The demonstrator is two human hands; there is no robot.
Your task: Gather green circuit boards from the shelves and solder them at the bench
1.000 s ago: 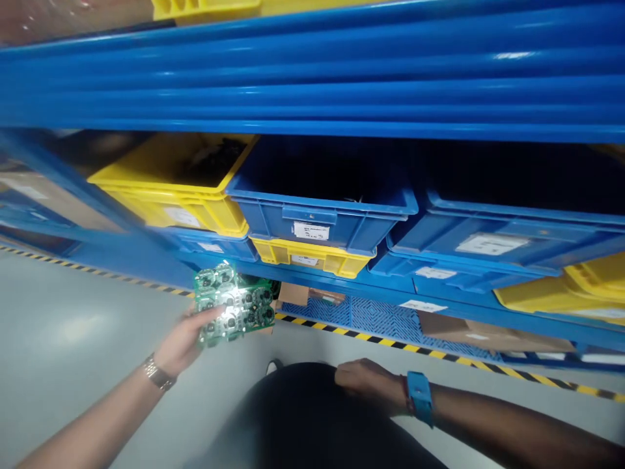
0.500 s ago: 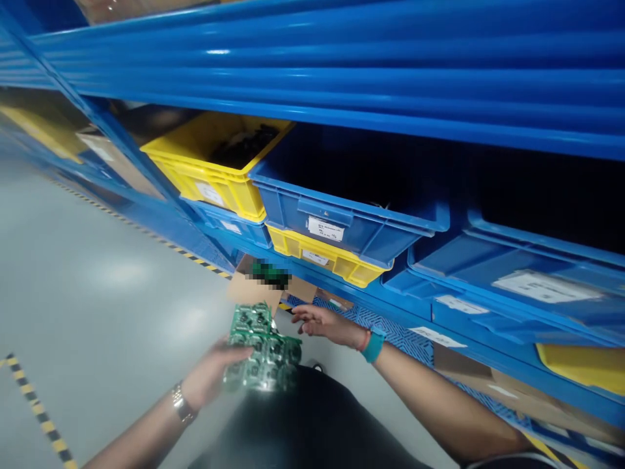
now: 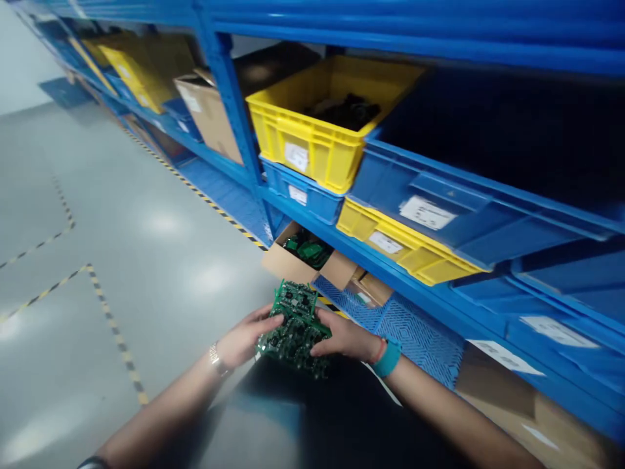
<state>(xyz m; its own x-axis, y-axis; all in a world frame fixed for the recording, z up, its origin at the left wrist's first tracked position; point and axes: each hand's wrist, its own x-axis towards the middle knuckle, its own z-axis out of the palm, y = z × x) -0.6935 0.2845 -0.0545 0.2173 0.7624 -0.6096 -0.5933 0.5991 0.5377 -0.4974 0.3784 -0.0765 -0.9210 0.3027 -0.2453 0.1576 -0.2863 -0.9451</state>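
Note:
Green circuit boards, several in a bunch, are held in front of my body. My left hand grips their left edge, the thumb lying on top. On the other side, my right hand is closed round the right edge, also with its thumb over the boards. The fingers beneath the boards are hidden. Just beyond, an open cardboard box on the rack's bottom level holds more green boards.
A blue rack runs along the right. On it stand a yellow bin with dark parts, blue bins with labels, and a cardboard box. Striped tape edges the grey floor at left.
My right hand, open and apart before, has come to the boards and taken hold of their right side. My view has swung left, showing more floor and rack.

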